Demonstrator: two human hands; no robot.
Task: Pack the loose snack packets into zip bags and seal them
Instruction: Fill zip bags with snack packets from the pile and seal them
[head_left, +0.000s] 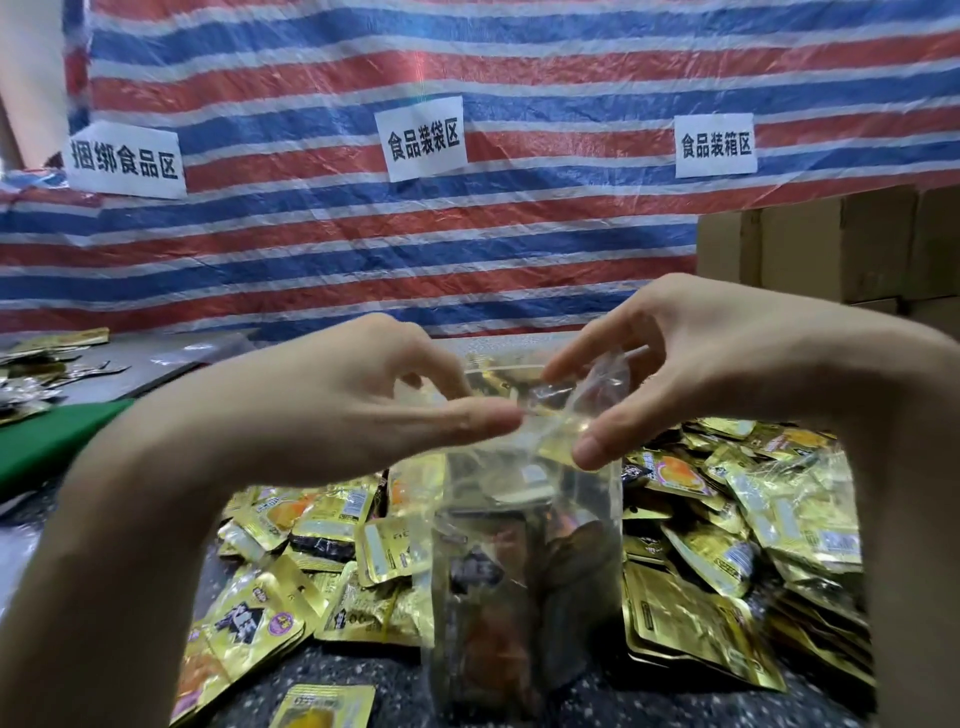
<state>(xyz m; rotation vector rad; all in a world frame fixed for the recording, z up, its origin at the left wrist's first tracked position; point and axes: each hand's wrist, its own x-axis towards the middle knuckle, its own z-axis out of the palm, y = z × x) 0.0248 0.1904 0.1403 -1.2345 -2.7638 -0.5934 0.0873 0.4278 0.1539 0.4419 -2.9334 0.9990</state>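
A clear zip bag (524, 561) stands upright on the table in front of me, holding several snack packets. My left hand (363, 395) pinches the left part of the bag's top edge between thumb and fingers. At the top's right part, my right hand (675, 364) pinches the crumpled plastic, thumb in front. Loose gold snack packets (727, 530) lie heaped around the bag on both sides.
The dark speckled table (363, 670) carries the heap. A green mat (47, 441) and more packets (36, 364) lie far left. Cardboard boxes (831, 244) stand at the back right. A red, white and blue striped tarp (363, 234) with three paper labels hangs behind.
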